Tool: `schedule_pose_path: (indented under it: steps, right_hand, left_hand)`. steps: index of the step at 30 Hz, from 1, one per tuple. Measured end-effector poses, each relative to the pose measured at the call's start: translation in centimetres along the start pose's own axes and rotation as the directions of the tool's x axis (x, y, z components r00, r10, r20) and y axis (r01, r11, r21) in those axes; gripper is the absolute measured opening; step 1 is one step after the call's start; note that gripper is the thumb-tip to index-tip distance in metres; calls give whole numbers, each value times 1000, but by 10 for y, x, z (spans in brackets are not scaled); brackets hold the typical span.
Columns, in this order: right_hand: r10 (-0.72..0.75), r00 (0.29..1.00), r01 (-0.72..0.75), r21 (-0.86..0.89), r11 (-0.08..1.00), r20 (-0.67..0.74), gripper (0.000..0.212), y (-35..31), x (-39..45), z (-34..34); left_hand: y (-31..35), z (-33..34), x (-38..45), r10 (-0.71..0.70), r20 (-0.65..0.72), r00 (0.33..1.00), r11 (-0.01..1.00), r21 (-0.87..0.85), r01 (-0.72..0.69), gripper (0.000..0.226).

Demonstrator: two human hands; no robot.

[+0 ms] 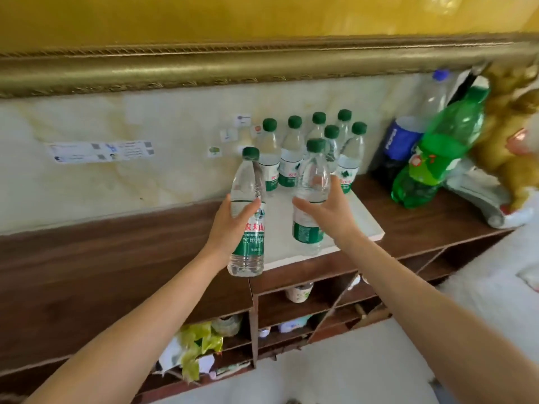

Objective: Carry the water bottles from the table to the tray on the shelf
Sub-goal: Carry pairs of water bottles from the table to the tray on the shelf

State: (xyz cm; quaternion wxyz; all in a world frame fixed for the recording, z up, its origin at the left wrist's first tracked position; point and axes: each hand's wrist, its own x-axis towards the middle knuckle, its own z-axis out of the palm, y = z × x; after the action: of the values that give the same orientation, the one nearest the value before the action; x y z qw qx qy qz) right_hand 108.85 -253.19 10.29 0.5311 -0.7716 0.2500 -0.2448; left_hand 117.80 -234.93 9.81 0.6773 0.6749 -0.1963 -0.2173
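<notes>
1. Hands first: the left hand (233, 225) is wrapped around the middle of a water bottle (248, 217), thumb across the front just above its green label, fingers behind it.
2. That bottle stands upright in the air, its base hanging in front of the near edge of the white tray (367, 220).
3. The right hand (326, 211) grips a second water bottle (310, 196) from the right side, thumb at the front, palm against its clear upper body.
4. This second bottle is upright over the tray's near part; whether its base touches the tray I cannot tell.
5. Behind both, a cluster of green-capped bottles (291, 158) stands on the far end of the tray, against the pale wall.
6. The tray rests on the dark wooden shelf (408, 217).
7. To the right of the tray lean a big green soda bottle (437, 153) and a blue-labelled bottle (401, 141), next to a golden figurine (507, 135).
</notes>
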Motion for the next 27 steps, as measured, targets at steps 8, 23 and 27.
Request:
schedule_pose_path:
  steps: [8,23,27]
  right_hand:
    - [-22,999,18,-81,997,-50,92,23,66,20]
    - [-162,971,221,-398,890,176,97,-10,81,-16]
    - [-186,895,424,-645,636,406,100,-38,83,-23]
  left_hand:
    - [-9,-1,42,-53,-99,994,999,-3,52,29]
    - [-26,-6,82,-87,-64,994,995,-48,84,25]
    - [-24,-1,82,-14,-120,993,1000,-22,11,23]
